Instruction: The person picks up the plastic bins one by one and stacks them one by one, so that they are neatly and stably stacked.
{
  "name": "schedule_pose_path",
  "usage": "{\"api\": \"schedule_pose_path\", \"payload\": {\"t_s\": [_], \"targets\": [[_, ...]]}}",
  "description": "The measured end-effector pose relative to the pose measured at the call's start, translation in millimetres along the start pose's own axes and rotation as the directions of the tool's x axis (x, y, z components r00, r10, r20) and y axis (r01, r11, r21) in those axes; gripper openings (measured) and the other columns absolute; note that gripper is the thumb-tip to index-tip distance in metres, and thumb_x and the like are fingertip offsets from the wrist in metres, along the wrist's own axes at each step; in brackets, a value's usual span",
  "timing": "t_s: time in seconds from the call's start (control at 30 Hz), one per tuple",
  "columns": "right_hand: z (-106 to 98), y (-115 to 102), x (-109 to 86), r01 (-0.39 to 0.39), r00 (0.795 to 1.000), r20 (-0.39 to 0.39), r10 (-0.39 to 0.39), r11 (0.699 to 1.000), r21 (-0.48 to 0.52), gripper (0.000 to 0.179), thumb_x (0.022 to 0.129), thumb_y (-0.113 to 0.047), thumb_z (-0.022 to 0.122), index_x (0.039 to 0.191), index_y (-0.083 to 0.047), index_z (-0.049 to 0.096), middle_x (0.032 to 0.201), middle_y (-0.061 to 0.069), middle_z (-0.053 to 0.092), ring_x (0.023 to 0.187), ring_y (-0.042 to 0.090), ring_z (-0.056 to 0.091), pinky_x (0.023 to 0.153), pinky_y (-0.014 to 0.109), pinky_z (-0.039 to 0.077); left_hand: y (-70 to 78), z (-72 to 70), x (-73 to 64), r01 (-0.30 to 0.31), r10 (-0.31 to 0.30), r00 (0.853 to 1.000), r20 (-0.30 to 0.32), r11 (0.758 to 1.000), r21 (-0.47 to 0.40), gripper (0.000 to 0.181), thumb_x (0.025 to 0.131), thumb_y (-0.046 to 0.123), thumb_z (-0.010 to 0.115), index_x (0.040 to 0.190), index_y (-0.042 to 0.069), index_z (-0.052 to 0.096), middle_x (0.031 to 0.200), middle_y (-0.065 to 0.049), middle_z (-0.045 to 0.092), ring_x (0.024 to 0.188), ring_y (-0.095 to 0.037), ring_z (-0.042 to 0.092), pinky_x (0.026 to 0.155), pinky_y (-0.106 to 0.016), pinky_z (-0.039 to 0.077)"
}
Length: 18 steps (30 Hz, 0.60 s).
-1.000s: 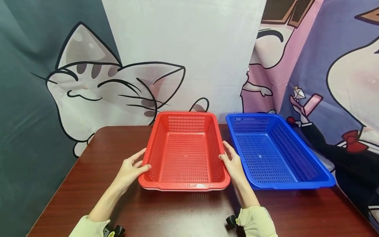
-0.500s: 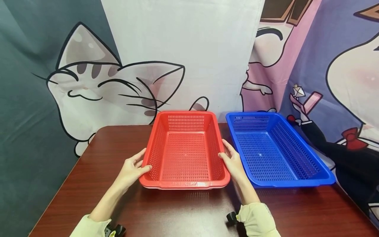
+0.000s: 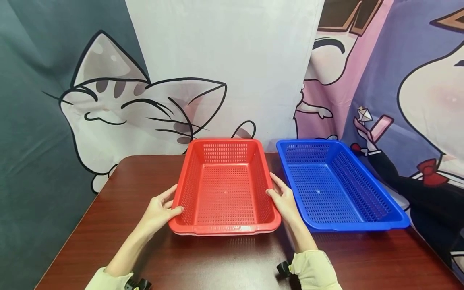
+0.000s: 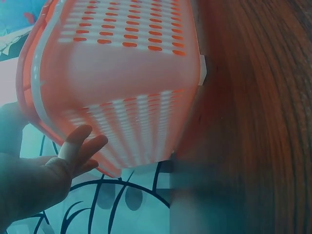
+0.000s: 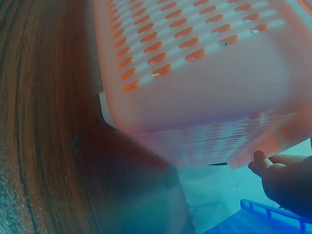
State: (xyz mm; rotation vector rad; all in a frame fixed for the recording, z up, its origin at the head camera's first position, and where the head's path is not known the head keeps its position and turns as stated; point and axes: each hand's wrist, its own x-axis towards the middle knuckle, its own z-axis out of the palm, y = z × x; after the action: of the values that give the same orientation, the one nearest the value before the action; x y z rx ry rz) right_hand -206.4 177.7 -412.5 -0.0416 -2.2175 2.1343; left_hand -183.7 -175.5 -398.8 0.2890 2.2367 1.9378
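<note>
A red plastic basket [image 3: 226,193] with slotted walls sits near the middle of the table. Just below its front rim a thin pale rim shows, and in the left wrist view a whitish slotted outer wall [image 4: 122,73] lies under the red. My left hand [image 3: 158,211] grips the basket's left rim, thumb over the edge and fingers against the outside. On the opposite side my right hand [image 3: 286,201] holds the right rim the same way, thumb on top. The right fingertips [image 5: 258,158] reach the outer wall in the right wrist view.
Close by on the right stands a blue slotted basket [image 3: 322,193], its left rim near my right hand. Both baskets are on a dark reddish wooden table [image 3: 101,225]. A cloth backdrop [image 3: 232,60] with cartoon drawings hangs behind the table's far edge.
The red basket's far end has shifted slightly left, both hands still gripping its sides. The blue basket stays in place.
</note>
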Motion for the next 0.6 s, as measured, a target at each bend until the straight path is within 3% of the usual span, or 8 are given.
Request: {"api": "schedule_pose_path", "payload": {"t_s": [0.37, 0.6], "targets": [[4.2, 4.0, -2.8, 0.007, 1.0, 0.01, -0.008, 0.998, 0.056, 0.063, 0.091, 0.006, 0.048, 0.151, -0.004, 0.034, 0.15, 0.022, 0.042, 0.117, 0.011, 0.058, 0.084, 0.013, 0.053, 0.4, -3.8, -5.2, 0.004, -0.004, 1.0, -0.016, 1.0, 0.006, 0.074, 0.087, -0.001, 0.063, 0.15, -0.007, 0.024, 0.142, -0.037, 0.043, 0.105, -0.017, 0.071, 0.082, -0.032, 0.06], [5.9, -0.1, -3.1, -0.027, 1.0, 0.002, 0.027, 0.998, 0.061, 0.061, 0.092, 0.003, 0.049, 0.151, -0.006, 0.035, 0.149, 0.021, 0.044, 0.115, 0.009, 0.058, 0.082, 0.012, 0.053, 6.1, -7.6, -6.4, 0.043, -0.043, 0.999, 0.003, 0.999, 0.03, 0.077, 0.088, 0.004, 0.066, 0.151, -0.005, 0.024, 0.142, -0.035, 0.045, 0.112, -0.028, 0.068, 0.085, -0.032, 0.06]]}}
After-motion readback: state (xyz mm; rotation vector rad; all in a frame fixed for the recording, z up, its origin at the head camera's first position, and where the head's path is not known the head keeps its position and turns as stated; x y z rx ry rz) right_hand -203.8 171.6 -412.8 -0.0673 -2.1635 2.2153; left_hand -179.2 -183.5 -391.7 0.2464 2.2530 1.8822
